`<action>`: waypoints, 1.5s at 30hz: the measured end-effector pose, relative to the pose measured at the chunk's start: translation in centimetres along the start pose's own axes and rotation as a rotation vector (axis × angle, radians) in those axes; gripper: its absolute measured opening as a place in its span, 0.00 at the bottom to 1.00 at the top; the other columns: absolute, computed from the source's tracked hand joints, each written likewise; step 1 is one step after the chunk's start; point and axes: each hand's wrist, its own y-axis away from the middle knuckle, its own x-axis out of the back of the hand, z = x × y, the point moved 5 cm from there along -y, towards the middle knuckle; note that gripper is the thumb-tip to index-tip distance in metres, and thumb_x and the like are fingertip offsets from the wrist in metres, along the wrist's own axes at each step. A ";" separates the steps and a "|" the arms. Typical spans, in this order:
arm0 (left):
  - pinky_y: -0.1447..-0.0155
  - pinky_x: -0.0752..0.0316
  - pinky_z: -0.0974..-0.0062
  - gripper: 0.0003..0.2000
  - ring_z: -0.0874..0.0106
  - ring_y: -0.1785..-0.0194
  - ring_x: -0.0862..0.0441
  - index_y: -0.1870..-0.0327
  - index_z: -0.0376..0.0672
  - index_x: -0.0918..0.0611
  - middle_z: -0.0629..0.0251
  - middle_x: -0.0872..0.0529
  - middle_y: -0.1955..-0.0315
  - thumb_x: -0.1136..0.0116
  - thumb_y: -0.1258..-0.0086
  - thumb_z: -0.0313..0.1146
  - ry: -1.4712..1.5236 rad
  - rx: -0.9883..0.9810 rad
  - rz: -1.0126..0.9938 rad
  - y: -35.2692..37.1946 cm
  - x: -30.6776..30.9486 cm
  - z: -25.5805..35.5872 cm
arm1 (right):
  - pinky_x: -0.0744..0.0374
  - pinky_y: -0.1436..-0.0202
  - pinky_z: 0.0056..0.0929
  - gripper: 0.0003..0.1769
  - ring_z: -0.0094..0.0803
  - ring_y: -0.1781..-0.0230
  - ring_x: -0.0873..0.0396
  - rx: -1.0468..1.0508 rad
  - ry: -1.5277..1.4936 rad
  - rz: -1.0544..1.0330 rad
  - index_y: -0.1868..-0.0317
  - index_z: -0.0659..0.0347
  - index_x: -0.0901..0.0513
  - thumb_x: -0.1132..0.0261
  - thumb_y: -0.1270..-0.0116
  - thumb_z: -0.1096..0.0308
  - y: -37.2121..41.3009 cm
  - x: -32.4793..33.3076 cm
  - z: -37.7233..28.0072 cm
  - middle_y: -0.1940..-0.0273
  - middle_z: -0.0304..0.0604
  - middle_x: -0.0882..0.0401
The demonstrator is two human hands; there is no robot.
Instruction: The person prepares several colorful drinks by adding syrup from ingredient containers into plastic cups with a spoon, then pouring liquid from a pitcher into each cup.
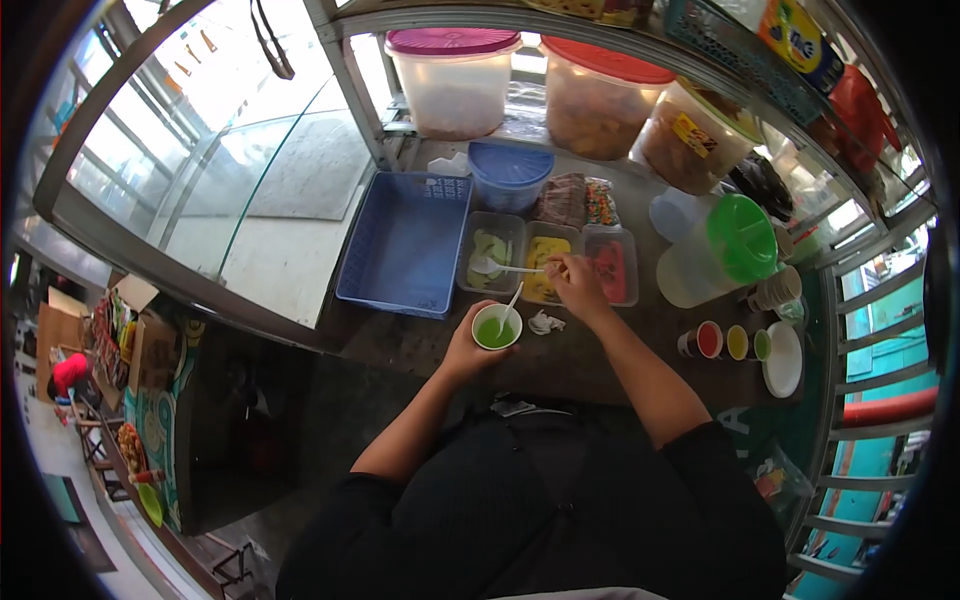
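Note:
My left hand [464, 347] is wrapped round a white paper cup [497, 345] of green liquid, with a white plastic spoon [510, 307] standing in it. Between the fingers of my right hand [578, 288] is the handle of a second white spoon [520, 268]. Its bowl reaches over the clear tub of pale green pieces [492, 245], while the handle crosses the tub of yellow pieces [549, 250]. Right of these sits a tub of red pieces [610, 265], partly behind my right hand. A crumpled white tissue [545, 322] lies just below that hand.
A blue plastic basket [400, 290] stands left of the tubs, a blue-lidded container [510, 180] behind them. To the right are a green-lidded pitcher [700, 255], cups holding red [709, 340], yellow and green, and a white plate [783, 360]. Large lidded tubs [455, 90] line the back.

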 end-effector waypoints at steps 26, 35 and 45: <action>0.26 0.35 0.65 0.44 0.64 0.30 0.28 0.27 0.43 0.32 0.59 0.23 0.37 0.19 0.48 0.33 -0.152 0.005 -0.047 1.6 0.9 -3.8 | 0.17 0.58 0.38 0.10 0.41 0.65 0.12 0.009 0.190 0.068 0.61 0.51 0.07 0.25 0.40 0.58 -4.5 -1.6 0.9 0.68 0.44 0.10; 0.22 0.39 0.62 0.44 0.58 0.23 0.33 0.24 0.44 0.33 0.57 0.27 0.30 0.24 0.46 0.34 -0.318 -0.007 -0.135 1.6 1.0 -6.2 | 0.18 0.63 0.36 0.09 0.36 0.71 0.13 0.004 0.114 0.086 0.62 0.51 0.06 0.25 0.39 0.58 -3.3 -2.5 0.8 0.71 0.42 0.11; 0.24 0.36 0.58 0.43 0.55 0.25 0.30 0.25 0.49 0.33 0.56 0.24 0.32 0.26 0.45 0.34 -0.292 0.057 -0.042 1.8 0.7 -5.8 | 0.20 0.64 0.30 0.10 0.30 0.71 0.14 -0.002 -0.173 0.130 0.60 0.63 0.09 0.24 0.37 0.65 -1.3 0.1 2.1 0.69 0.45 0.11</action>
